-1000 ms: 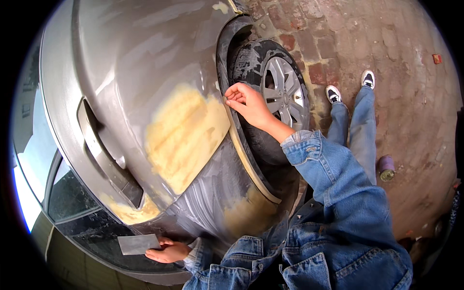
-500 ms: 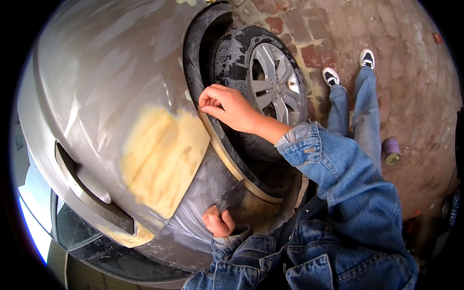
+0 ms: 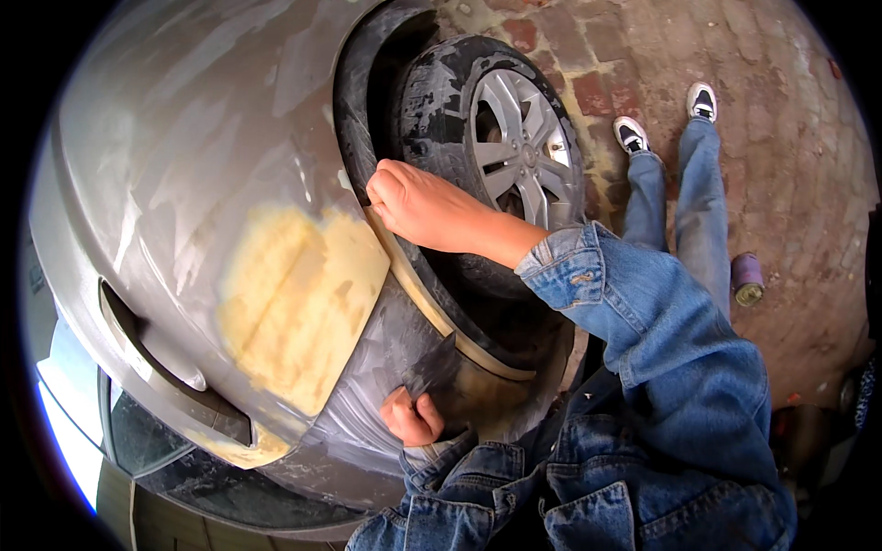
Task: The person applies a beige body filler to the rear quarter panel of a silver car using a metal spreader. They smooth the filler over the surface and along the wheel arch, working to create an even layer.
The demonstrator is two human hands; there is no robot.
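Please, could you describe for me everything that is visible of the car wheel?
The car wheel has a black tyre with pale grey, dusty-looking smears and a silver, metal-looking rim with broad spokes around a round hub. It sits within the dark wheel arch, its spoked face turned toward the brick paving. In this view the right hand covers part of the tyre; whether they touch cannot be told. The tyre's underside is hidden.
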